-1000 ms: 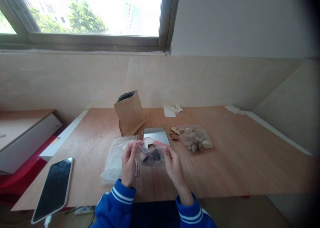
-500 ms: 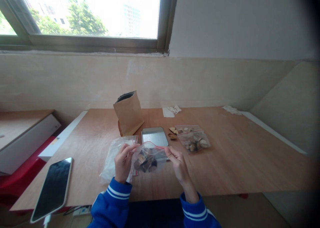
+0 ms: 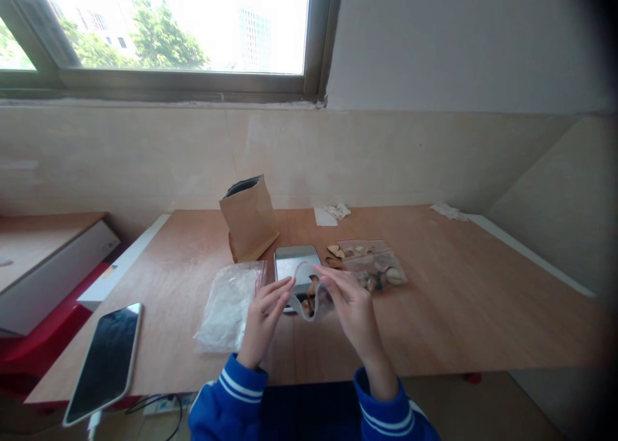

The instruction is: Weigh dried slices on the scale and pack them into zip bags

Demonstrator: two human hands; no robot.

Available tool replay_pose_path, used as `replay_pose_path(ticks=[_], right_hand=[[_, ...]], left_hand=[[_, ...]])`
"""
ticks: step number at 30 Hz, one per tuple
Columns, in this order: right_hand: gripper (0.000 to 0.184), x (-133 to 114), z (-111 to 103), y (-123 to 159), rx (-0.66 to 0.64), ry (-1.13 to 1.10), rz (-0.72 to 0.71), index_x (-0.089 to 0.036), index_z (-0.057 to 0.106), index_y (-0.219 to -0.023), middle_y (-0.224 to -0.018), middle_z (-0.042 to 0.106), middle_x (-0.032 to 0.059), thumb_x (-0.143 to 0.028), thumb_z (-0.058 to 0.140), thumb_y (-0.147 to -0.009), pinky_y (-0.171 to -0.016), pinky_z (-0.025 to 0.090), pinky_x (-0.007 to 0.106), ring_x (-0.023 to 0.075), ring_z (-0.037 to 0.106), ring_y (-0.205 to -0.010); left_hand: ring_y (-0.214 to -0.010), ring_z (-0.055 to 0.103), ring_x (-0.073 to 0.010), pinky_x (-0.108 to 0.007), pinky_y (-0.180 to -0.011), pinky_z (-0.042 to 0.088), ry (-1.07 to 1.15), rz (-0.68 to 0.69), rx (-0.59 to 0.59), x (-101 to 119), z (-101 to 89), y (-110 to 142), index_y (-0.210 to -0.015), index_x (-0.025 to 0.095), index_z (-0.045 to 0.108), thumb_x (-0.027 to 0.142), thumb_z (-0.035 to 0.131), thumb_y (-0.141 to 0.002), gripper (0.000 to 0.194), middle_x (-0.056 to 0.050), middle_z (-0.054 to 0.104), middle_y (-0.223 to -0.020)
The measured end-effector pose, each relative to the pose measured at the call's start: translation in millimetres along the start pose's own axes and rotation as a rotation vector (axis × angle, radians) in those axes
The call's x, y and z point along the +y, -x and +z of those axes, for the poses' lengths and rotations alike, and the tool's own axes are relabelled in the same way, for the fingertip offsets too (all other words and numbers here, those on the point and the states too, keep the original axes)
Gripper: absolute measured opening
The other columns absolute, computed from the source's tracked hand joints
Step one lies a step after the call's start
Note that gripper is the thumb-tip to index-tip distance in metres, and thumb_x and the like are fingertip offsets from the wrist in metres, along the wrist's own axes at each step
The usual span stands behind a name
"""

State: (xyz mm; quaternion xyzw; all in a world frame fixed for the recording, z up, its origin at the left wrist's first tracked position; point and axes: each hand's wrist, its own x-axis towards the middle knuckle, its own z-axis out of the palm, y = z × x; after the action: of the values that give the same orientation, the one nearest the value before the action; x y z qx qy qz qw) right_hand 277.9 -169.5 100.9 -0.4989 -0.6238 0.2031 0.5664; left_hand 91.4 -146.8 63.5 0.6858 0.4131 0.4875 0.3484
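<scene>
Between my hands hangs a small clear zip bag [image 3: 309, 313], its mouth held wide and turned toward me, with brown dried pieces inside. My left hand [image 3: 264, 317] pinches the left side of the bag's rim. On the opposite side, my right hand [image 3: 354, 306] grips the rim between thumb and fingers. Just behind the bag lies a flat silver-topped scale [image 3: 295, 258], partly covered by it. Two filled zip bags [image 3: 379, 270] rest right of the scale, near some loose tan pieces [image 3: 334, 255]. A stack of flat clear bags [image 3: 226, 312] lies left of my left hand.
An open brown paper pouch [image 3: 248, 222] stands behind the flat bags. A phone [image 3: 103, 364] with a charging cable sits at the table's left front edge. White paper [image 3: 325, 217] and crumpled tissue [image 3: 449, 212] lie along the wall.
My hands have moved right and drawn closer together. The zip bag has tipped from hanging side-on to showing its mouth, which is now spread open.
</scene>
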Motion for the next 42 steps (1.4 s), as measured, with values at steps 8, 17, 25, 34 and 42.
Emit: replay_pose_path(ticks=[8,17,25,34,42], right_hand=[[0.035,20.8,-8.7,6.6,0.130,0.071,0.082,-0.023,0.071,-0.104,-0.101,0.072,0.0073,-0.044,0.045,-0.093,-0.085,0.048,0.035,0.0239,0.065,-0.095],[0.048,77.2,27.8,32.4,0.272,-0.073,0.309,-0.016,0.066,-0.080,-0.074,0.073,0.0095,-0.056,0.040,-0.091,-0.068,0.051,0.031,0.0213,0.066,-0.068],[0.047,105.0,19.8,31.6,0.266,-0.129,0.365,-0.014,0.066,-0.080,-0.063,0.069,0.0060,-0.060,0.055,-0.081,-0.061,0.049,0.030,0.0203,0.064,-0.060],[0.049,110.8,24.5,42.2,0.285,-0.101,0.359,-0.014,0.071,-0.094,-0.079,0.074,0.0099,-0.058,0.052,-0.083,-0.066,0.052,0.032,0.0237,0.068,-0.073],[0.047,107.8,23.2,43.9,0.338,-0.006,0.288,-0.014,0.068,-0.100,-0.091,0.073,0.0129,-0.053,0.042,-0.090,-0.079,0.051,0.035,0.0245,0.068,-0.085]], left_hand=[[-0.088,0.064,-0.0203,-0.031,-0.080,0.048,0.051,-0.180,0.353,11.7,5.3,-1.4,-0.091,0.020,0.070,0.043,0.048,-0.090,0.031,-0.004,0.072,-0.090],[-0.053,0.046,-0.0126,-0.024,-0.054,0.038,-0.054,-0.195,0.417,-23.4,25.7,-4.0,-0.076,0.020,0.059,0.049,0.042,-0.090,0.036,0.004,0.049,-0.056],[-0.066,0.054,-0.0148,-0.025,-0.064,0.044,0.016,-0.214,0.250,-44.1,17.1,-1.5,-0.078,0.018,0.063,0.048,0.053,-0.084,0.032,0.000,0.061,-0.069],[-0.074,0.060,-0.0168,-0.027,-0.070,0.048,0.221,-0.301,0.269,-35.7,23.7,4.9,-0.078,0.015,0.066,0.049,0.062,-0.078,0.034,-0.003,0.066,-0.075],[-0.088,0.064,-0.0207,-0.033,-0.083,0.049,0.326,-0.343,0.233,-37.6,22.0,6.8,-0.091,0.015,0.069,0.056,0.051,-0.083,0.045,-0.008,0.070,-0.091]])
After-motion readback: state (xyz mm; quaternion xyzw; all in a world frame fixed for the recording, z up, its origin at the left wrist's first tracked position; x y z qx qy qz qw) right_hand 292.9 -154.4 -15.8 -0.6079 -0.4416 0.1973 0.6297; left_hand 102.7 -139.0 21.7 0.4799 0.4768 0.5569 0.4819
